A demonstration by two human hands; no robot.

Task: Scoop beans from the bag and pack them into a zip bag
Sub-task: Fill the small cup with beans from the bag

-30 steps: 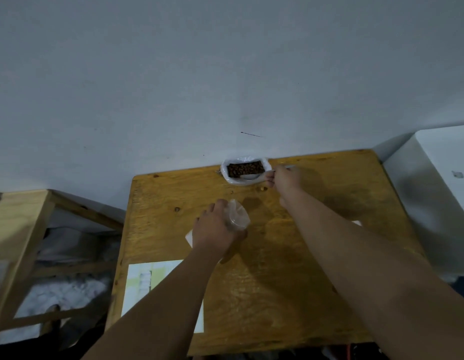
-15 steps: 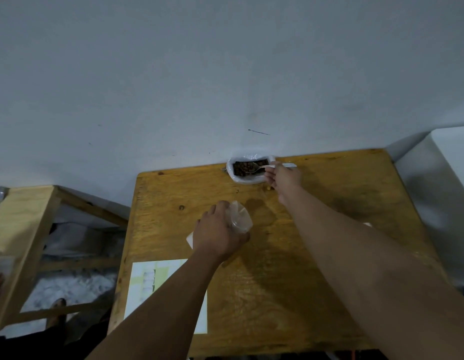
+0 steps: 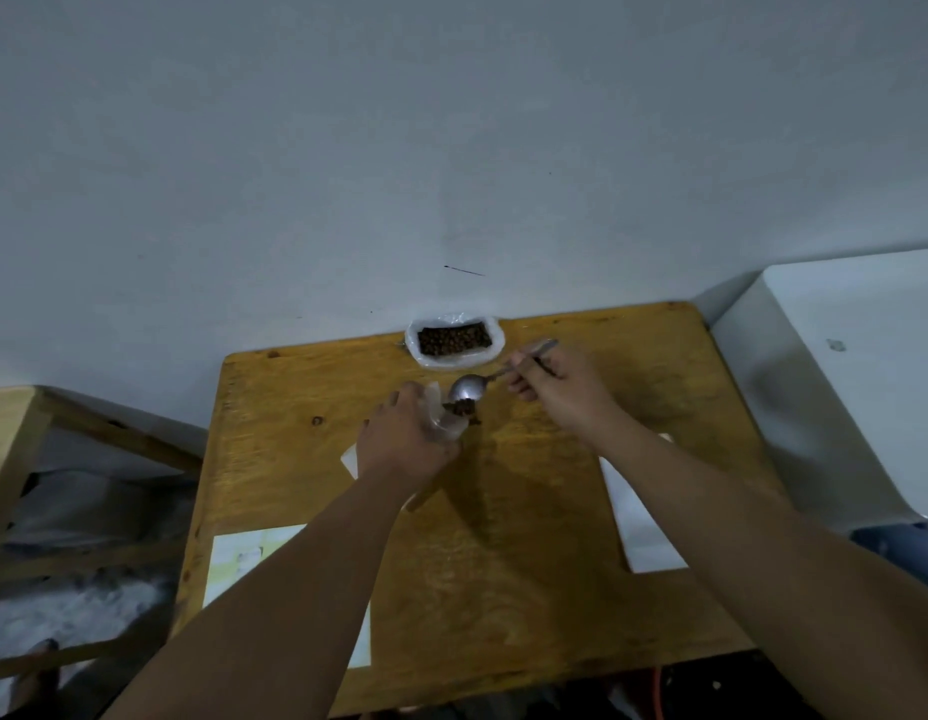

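On the worktop (image 3: 529, 511), the bean bag (image 3: 497, 350) sits at 12 o'clock. Centre, the left hand (image 3: 404, 444) grips the zip bag (image 3: 448, 427). The right hand (image 3: 560, 392) fingers pinch the spoon (image 3: 468, 389), tipping beans (image 3: 464, 407) in. Next likely calls for a steady pour, then rescooping.

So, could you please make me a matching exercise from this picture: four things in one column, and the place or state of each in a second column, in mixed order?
Things:
1. spoon
2. bag of beans
3. zip bag
4. plain white sheet

Place or state:
a. lying flat on the table
b. held by the left hand
c. open, at the table's far edge
d. held by the right hand, tipped at the zip bag's mouth

Pairs: 1-d, 2-c, 3-b, 4-a.
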